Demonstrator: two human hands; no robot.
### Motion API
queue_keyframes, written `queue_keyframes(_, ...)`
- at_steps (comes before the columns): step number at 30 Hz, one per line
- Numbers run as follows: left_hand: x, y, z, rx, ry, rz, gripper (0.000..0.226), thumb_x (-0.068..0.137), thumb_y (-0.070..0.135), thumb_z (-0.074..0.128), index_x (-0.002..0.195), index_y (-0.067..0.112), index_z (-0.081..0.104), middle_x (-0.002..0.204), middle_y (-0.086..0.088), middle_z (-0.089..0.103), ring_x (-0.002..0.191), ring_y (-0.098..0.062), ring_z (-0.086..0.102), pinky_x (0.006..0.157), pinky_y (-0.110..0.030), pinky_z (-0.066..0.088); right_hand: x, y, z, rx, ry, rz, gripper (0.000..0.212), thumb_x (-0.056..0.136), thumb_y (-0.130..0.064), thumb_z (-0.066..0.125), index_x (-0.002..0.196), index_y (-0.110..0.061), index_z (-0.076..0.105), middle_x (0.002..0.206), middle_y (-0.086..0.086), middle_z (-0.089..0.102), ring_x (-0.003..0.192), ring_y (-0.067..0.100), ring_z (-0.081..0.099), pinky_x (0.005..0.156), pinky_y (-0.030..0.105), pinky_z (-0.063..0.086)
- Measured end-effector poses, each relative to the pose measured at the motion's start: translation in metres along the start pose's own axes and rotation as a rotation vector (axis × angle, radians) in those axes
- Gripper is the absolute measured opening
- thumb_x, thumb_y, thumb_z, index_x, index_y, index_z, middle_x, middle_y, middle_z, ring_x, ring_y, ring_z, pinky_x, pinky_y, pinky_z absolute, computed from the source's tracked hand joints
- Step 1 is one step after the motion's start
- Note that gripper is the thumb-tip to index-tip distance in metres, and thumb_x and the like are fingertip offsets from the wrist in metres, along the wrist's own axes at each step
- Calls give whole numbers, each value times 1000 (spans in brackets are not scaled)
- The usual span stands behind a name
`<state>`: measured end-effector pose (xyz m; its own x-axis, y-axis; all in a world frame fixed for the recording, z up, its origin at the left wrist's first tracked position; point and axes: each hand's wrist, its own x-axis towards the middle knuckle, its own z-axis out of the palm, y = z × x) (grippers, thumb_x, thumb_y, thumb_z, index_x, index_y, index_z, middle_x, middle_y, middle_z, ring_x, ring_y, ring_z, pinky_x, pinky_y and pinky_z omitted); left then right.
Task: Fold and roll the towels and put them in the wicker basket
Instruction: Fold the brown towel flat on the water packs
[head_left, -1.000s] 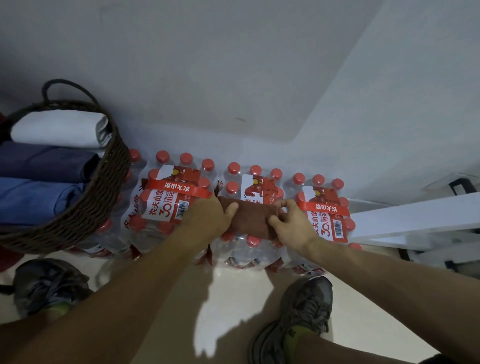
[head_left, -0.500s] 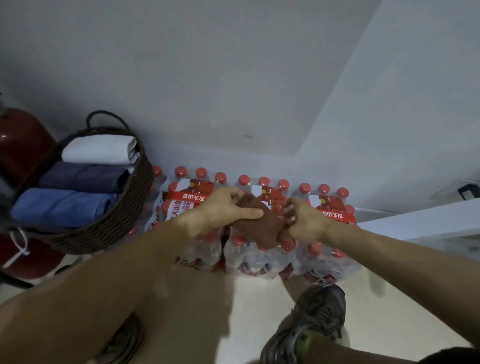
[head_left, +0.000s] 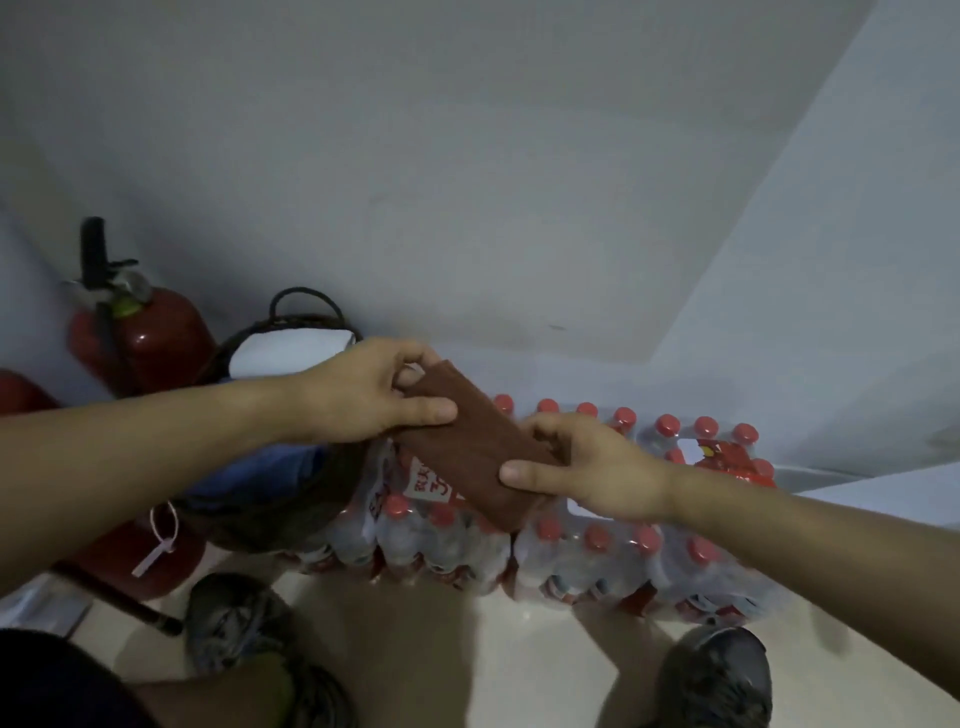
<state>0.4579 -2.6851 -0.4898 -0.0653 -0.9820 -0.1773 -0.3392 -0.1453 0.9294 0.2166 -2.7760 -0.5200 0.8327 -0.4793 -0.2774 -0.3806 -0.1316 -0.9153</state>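
Lifted off the bottle packs (head_left: 597, 561) since half a second ago, the brown rolled towel (head_left: 475, 452) is held tilted in the air — pinched at each end by left hand (head_left: 363, 397) and right hand (head_left: 597, 467) so the roll stays tight, beside the wicker basket (head_left: 291, 499), likely for placing.

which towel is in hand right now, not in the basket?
The brown towel, rolled, gripped at its ends by left hand and right hand. White towel and blue towel sit in the basket.

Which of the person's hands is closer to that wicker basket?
Left. The left hand grips the brown towel's far end right above the wicker basket; the right hand grips the other end, over the water bottles.
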Motion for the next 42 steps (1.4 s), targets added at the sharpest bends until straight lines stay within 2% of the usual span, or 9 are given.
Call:
queue_keyframes(7, -1, -61, -110, -449, 451, -353, 28, 95, 16, 58, 115, -3, 61, 103, -15, 70, 90, -25, 68, 67, -28, 60, 146, -72, 38, 340, 187, 134, 30, 93, -16, 66, 119, -6, 53, 96, 13, 64, 65, 19, 62, 56, 31, 54)
queue_keyframes(10, 10, -86, -151, -258, 656, -419, 35, 94, 30, 61, 115, 2, 56, 103, -11, 65, 87, -25, 65, 64, -30, 61, 215, -82, 60, 347, 296, 138, 37, 93, -17, 66, 124, -6, 48, 111, 17, 62, 84, 26, 62, 76, 43, 58)
queue_keyframes(13, 23, -115, -177, 45, 873, -443, 43, 96, 34, 57, 122, 1, 55, 120, -17, 61, 101, -31, 61, 87, -40, 55, 268, -73, 76, 195, 398, 117, 41, 92, -25, 66, 124, -9, 46, 123, 20, 60, 102, 33, 63, 89, 46, 56)
queue_keyframes(16, 30, -143, -176, 266, 936, -383, 38, 97, 31, 54, 124, 4, 49, 125, -23, 58, 114, -37, 56, 97, -39, 45, 291, -54, 92, -161, 500, 71, 35, 91, -25, 66, 119, -9, 53, 120, 18, 60, 110, 31, 58, 95, 31, 47)
queue_keyframes(20, 36, -162, -173, 380, 983, -247, 36, 98, 30, 52, 124, 4, 51, 114, -23, 64, 106, -38, 60, 88, -35, 45, 295, -40, 99, -114, 670, -87, 19, 88, -13, 66, 105, -10, 59, 113, 16, 60, 105, 26, 57, 86, 17, 40)
queue_keyframes(23, 35, -161, -175, 376, 1072, -119, 32, 98, 26, 52, 123, 7, 50, 92, -15, 61, 89, -33, 60, 72, -28, 41, 295, -38, 101, -136, 711, -175, 13, 87, -7, 65, 100, -6, 63, 106, 18, 63, 99, 27, 59, 93, 29, 45)
queue_keyframes(29, 29, -152, -157, 681, 1061, 63, 31, 98, 24, 50, 129, 19, 55, 121, -17, 46, 112, -29, 44, 99, -40, 38, 290, -41, 111, -43, 783, -226, 4, 87, -5, 64, 91, -6, 65, 93, 14, 67, 88, 28, 63, 89, 42, 50)
queue_keyframes(36, 28, -155, -143, 862, 981, -17, 35, 97, 26, 54, 129, 13, 58, 134, -21, 43, 127, -36, 37, 108, -49, 27, 287, -43, 103, -116, 709, -78, 5, 86, -7, 66, 90, -5, 68, 77, 4, 63, 76, 19, 61, 76, 20, 46)
queue_keyframes(42, 30, -165, -138, 802, 685, 82, 42, 101, 26, 47, 138, 8, 52, 145, -13, 48, 137, -28, 39, 117, -35, 25, 275, -52, 107, -563, 509, -562, 16, 89, -12, 64, 99, -9, 75, 102, 9, 70, 94, 21, 62, 89, 30, 46)
